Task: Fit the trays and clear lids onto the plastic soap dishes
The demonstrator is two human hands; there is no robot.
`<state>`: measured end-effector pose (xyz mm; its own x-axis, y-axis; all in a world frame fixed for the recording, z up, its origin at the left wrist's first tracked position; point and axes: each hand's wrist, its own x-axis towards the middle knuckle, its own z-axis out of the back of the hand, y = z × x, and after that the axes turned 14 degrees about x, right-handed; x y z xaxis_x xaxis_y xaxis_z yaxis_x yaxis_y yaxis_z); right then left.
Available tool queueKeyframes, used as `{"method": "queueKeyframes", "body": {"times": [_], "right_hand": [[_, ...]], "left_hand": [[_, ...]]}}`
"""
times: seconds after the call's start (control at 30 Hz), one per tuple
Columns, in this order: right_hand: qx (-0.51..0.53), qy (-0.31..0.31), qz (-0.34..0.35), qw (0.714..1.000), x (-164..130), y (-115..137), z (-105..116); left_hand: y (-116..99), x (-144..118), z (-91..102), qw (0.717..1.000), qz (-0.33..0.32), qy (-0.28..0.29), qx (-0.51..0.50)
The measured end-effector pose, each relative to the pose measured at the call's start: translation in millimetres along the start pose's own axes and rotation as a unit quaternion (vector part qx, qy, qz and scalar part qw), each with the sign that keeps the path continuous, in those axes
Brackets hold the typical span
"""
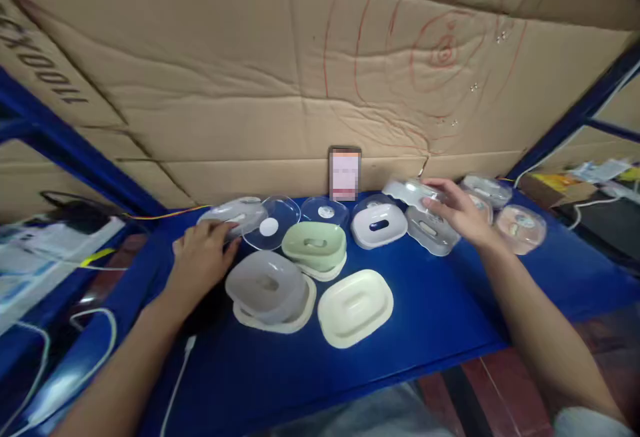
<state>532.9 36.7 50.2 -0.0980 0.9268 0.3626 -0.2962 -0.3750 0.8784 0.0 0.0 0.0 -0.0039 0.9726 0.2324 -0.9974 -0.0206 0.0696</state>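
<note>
The right hand curls its fingers around a clear plastic lid, held up over a grey dish. The left hand lies flat, fingers together, touching another clear lid. Smooth oval dishes sit on the blue table.

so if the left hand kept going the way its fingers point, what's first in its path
Probably the clear lid that the left hand is already touching; behind it stands the cardboard wall, though depth is hard to judge.

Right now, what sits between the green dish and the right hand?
In the head view, a white dish sits between the green dish and the right hand.
</note>
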Motion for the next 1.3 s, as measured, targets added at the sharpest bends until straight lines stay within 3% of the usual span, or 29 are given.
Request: {"method": "queueKeyframes", "body": {"times": [0.2,0.37,0.47,0.6,0.73,0.83,1.0,1.1,1.17,1.3], "right_hand": [[0.021,0.024,0.074,0.997,-1.8,1.2,-21.3],[0.062,0.073,0.057,0.994,-13.1,6.3,-49.9],[0.077,0.063,0.054,0.994,-19.1,5.6,-67.4],[0.034,0.030,0.117,0.992,-27.9,8.3,-79.9],[-0.085,0.044,0.227,0.969,-37.4,17.5,-83.5],[-0.111,0.054,0.245,0.962,-38.7,19.5,-86.9],[-0.188,0.051,0.192,0.962,-26.6,14.0,-73.5],[-0.286,0.040,0.087,0.953,-19.0,11.0,-44.2],[-0.330,0.069,0.012,0.941,-17.2,8.2,-22.4],[-0.358,0.119,-0.057,0.924,-18.9,-1.3,3.6]], "left_hand": [[0.1,3.3,0.8,0.998,-0.029,0.009,-0.054],[0.4,7.1,2.8,0.990,-0.045,-0.023,-0.134],[-10.1,3.7,9.2,0.977,-0.067,-0.071,-0.191],[-33.1,-11.0,28.0,0.946,-0.141,-0.140,-0.256],[-53.2,-31.9,47.8,0.939,-0.242,-0.125,-0.209],[-63.2,-44.1,56.0,0.930,-0.294,-0.117,-0.186],[-71.3,-52.1,57.9,0.922,-0.330,-0.122,-0.161],[-71.4,-51.8,55.1,0.922,-0.337,-0.120,-0.145],[-70.6,-50.8,52.7,0.922,-0.339,-0.119,-0.140],[-70.5,-48.8,48.7,0.923,-0.342,-0.118,-0.133]]}}
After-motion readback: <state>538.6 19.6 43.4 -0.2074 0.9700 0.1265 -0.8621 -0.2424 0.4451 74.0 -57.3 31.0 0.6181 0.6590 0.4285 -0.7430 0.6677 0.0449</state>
